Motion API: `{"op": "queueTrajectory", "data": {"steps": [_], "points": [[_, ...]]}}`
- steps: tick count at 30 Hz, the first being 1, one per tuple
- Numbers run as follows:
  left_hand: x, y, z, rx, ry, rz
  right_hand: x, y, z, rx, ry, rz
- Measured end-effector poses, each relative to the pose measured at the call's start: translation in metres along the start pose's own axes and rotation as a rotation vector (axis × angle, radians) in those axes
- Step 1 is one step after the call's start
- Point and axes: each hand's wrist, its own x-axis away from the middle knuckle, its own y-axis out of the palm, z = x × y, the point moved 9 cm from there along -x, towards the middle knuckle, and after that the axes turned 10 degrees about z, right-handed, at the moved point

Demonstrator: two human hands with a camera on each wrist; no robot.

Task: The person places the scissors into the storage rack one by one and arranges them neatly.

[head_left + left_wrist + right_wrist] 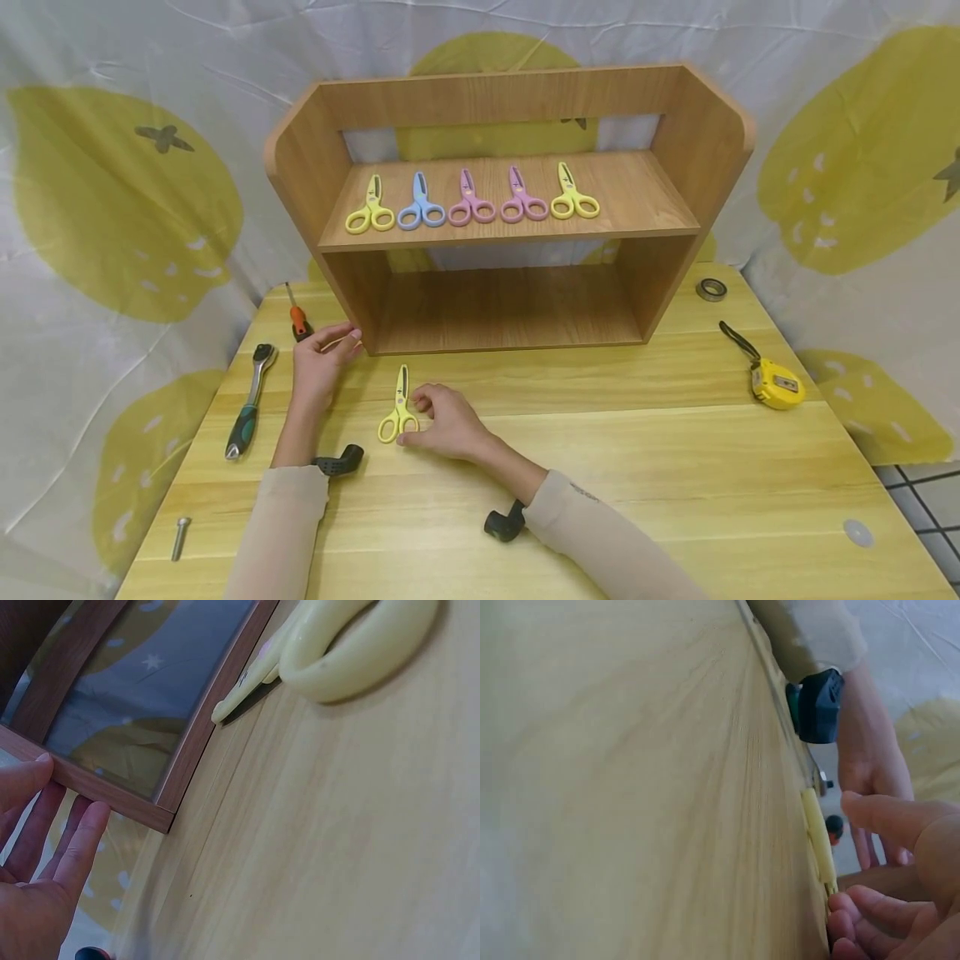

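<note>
Yellow scissors [400,410] lie on the table with the blades toward the shelf. Beside them is my right hand [450,423], its thumb by the right handle loop and its fingers loosely bent near the blades, thumb and fingers apart. My left hand [321,365] touches the lower left front corner of the wooden shelf [510,237]. In the left wrist view, the thumb [28,778] meets the front edge of the side panel and the extended fingers lie along its outer face. On the upper board sits a row of yellow, blue [421,202] and pink scissors [470,200].
Left of the shelf lie an orange-handled screwdriver [298,320], a ratchet wrench [252,404] and a bolt [181,538]. To the right are a bearing-like ring [711,289], a yellow tape measure [777,384] and a flat round disc [858,533]. A patterned curtain hangs behind.
</note>
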Motion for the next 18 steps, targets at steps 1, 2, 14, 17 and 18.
{"op": "queueTrajectory", "data": {"steps": [1, 2, 14, 17, 18], "points": [[0.0, 0.0, -0.001, 0.001, 0.0, 0.0, 0.0, 0.0, 0.0, 0.008, -0.003, 0.001], [-0.001, -0.001, -0.002, 0.002, 0.001, 0.001, 0.0, 0.001, 0.0, 0.016, -0.007, 0.002], [-0.008, -0.004, -0.013, -0.047, 0.015, 0.019, -0.001, 0.008, -0.001, 0.159, -0.028, 0.034], [-0.008, -0.003, -0.012, -0.012, 0.004, 0.009, -0.001, 0.007, -0.002, 0.168, -0.021, 0.043], [-0.008, -0.003, -0.012, -0.007, 0.0, 0.008, -0.001, 0.006, -0.003, 0.163, -0.015, 0.044]]}}
